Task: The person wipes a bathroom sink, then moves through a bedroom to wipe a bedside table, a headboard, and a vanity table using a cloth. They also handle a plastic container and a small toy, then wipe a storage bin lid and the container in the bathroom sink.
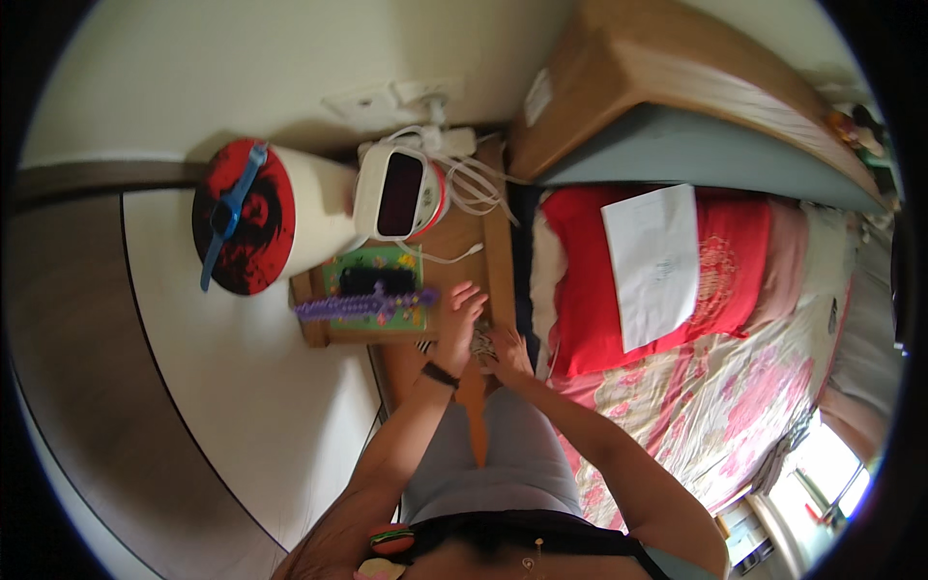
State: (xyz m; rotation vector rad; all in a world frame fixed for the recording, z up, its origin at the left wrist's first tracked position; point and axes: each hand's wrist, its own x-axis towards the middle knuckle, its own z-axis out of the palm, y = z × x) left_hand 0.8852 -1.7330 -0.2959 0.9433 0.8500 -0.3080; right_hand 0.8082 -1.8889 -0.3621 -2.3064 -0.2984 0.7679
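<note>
My left hand (464, 317), with a dark band at the wrist, is over the front of a wooden bedside table (453, 270). Its fingers are extended and slightly apart, with nothing visible in them. Just right of it and lower, my right hand (509, 353) is at a black-and-white patterned item (481, 341). Whether its fingers grip that item is hidden. Left of my hands, a purple toy sword (341, 307) and a black flat object (355, 280) lie on a green patterned sheet or book (332, 272).
A white device with a dark display (403, 194) stands near coiled white cables (471, 185). A blue watch (226, 216) rests on a cream cylinder's (319, 196) red-and-black top. On the right, white paper (652, 268) lies across a red pillow (580, 290) on the bed.
</note>
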